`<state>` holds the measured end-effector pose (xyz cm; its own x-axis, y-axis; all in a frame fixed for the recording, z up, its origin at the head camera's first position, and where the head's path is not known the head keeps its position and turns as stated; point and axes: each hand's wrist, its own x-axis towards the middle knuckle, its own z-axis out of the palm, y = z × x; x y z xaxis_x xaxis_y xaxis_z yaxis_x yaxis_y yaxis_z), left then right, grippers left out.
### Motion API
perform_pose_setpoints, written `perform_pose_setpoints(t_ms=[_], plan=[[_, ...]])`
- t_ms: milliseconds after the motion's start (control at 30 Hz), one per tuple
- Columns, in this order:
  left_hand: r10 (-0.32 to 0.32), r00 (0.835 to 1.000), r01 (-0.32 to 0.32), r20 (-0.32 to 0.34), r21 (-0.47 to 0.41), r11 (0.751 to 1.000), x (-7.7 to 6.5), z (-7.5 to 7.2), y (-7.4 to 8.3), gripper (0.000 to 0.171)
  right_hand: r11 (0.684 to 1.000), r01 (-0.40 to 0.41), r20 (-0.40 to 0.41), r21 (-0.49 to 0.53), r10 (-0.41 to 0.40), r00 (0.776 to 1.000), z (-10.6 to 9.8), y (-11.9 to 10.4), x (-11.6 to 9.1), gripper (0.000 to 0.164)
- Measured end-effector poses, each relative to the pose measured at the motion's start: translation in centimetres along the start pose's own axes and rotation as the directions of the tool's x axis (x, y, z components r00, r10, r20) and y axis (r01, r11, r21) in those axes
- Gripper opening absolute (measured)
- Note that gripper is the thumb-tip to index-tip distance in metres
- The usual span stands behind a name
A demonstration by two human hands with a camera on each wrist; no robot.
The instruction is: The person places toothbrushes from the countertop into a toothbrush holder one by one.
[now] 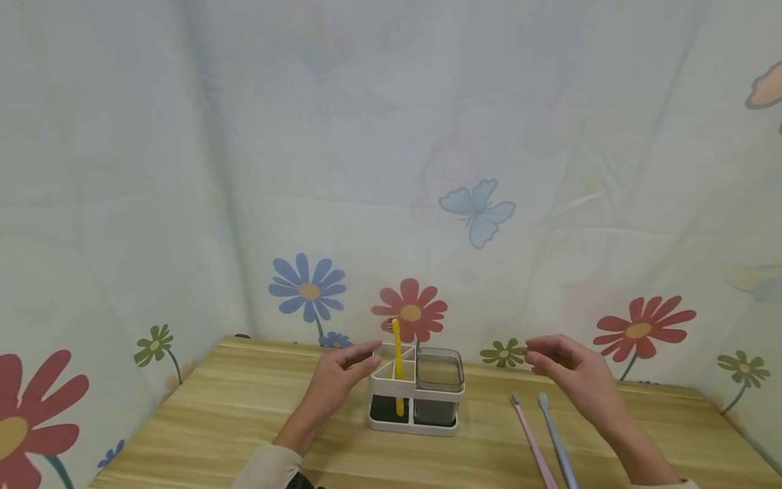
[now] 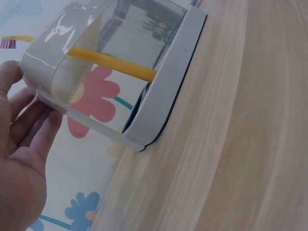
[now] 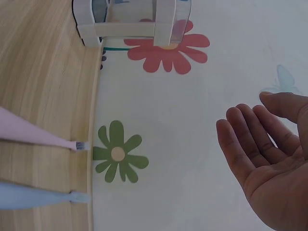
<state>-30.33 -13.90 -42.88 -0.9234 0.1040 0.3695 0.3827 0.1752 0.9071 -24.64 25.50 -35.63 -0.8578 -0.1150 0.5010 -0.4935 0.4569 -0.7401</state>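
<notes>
A white toothbrush holder (image 1: 396, 387) stands on the wooden table, with divided slots on its left and a clear cup (image 1: 440, 370) on its right. One yellow toothbrush (image 1: 399, 367) stands upright in a slot, bristles at the top. My left hand (image 1: 345, 373) is at the holder's left side; in the left wrist view its fingertips (image 2: 45, 120) rest by the upper ring. Raised above the table on the right, my right hand (image 1: 571, 373) has relaxed fingers and holds nothing. Below it lie a pink toothbrush (image 1: 533, 438) and a blue toothbrush (image 1: 557, 438), side by side.
Behind the table (image 1: 244, 407) hangs a pale curtain (image 1: 366, 170) printed with flowers and butterflies, close to the table's back edge. The two loose toothbrushes lie to the right of the holder, heads toward the back.
</notes>
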Motion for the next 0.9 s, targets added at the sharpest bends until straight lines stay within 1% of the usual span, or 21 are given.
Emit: perform_pose_setpoints(t_ms=[133, 233, 400, 667, 900], plan=[[0.0, 1.0, 0.0, -0.006, 0.004, 1.0, 0.0, 0.0, 0.1, 0.036, 1.0, -0.007, 0.02, -0.01, 0.007, 1.0, -0.7, 0.9, 0.2, 0.028], [-0.002, 1.0, 0.002, -0.014, 0.01, 1.0, 0.0, -0.2, 0.2, 0.036, 1.0, -0.023, 0.03, 0.003, 0.023, 0.999, -1.3, 1.7, 0.3, 0.028], [-0.007, 1.0, 0.007, -0.023, 0.013, 1.0, -0.1, -0.5, 0.2, 0.037, 0.995, -0.097, 0.049, 0.037, 0.095, 0.994, -2.1, 3.0, 0.3, 0.032], [-0.008, 1.0, 0.008, -0.016, -0.005, 1.0, -0.1, -0.3, 0.0, 0.038, 0.974, -0.224, 0.108, 0.031, 0.22, 0.97, -2.9, 5.3, -0.1, 0.033], [-0.013, 1.0, 0.013, -0.013, -0.009, 1.0, 0.0, 0.1, -0.1, 0.037, 0.962, -0.271, 0.158, 0.023, 0.264, 0.951, -3.4, 7.1, -0.7, 0.034]])
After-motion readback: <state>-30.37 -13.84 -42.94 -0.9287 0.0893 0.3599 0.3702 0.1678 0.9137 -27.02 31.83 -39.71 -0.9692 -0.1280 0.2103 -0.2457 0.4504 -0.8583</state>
